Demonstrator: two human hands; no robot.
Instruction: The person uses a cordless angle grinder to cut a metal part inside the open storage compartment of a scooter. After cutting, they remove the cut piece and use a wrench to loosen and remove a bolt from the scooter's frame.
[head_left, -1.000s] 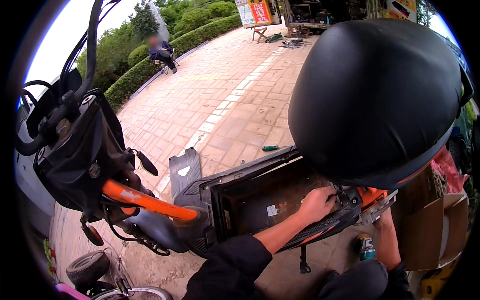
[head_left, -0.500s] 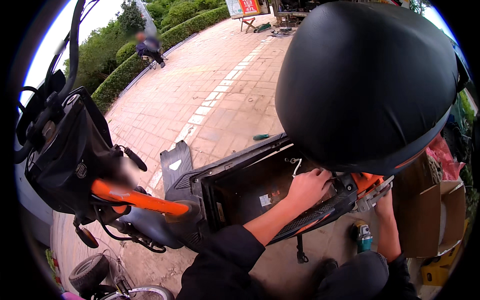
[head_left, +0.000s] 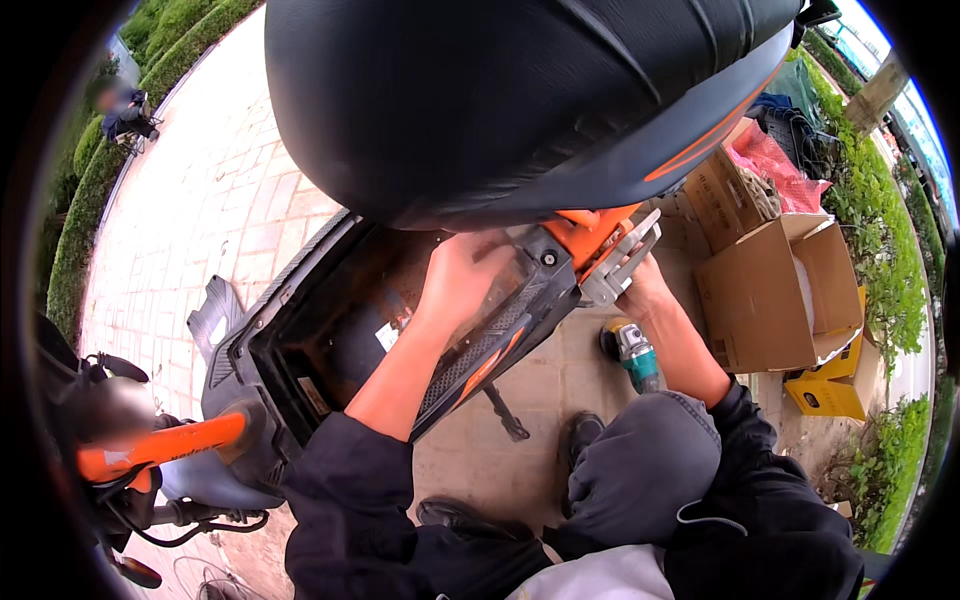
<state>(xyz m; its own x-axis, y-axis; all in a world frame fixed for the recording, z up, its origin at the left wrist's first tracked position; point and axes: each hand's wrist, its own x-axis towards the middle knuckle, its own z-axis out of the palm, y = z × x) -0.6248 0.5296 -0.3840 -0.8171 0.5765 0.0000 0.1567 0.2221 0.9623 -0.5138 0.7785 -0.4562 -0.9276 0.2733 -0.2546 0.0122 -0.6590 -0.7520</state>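
Observation:
An electric scooter stands before me, its black seat tipped up over the open storage compartment. My left hand reaches into the compartment beside its rear inner wall, under the seat. Its fingers are bent together, and what they hold is too hidden to make out. At the scooter's rear, my right hand is up against a grey metal bracket from its outer side, and the bracket hides its fingers. Orange bodywork lies between the two hands.
A teal angle grinder lies on the paving by my right forearm. Open cardboard boxes and a yellow box stand to the right by the hedge. The scooter's side stand sticks out near my shoes. Someone sits far left.
My view has swung right, so the scooter sits further left and more of the boxes shows. Both hands stay at about the same spots on the scooter. The white cable in the compartment is now hidden.

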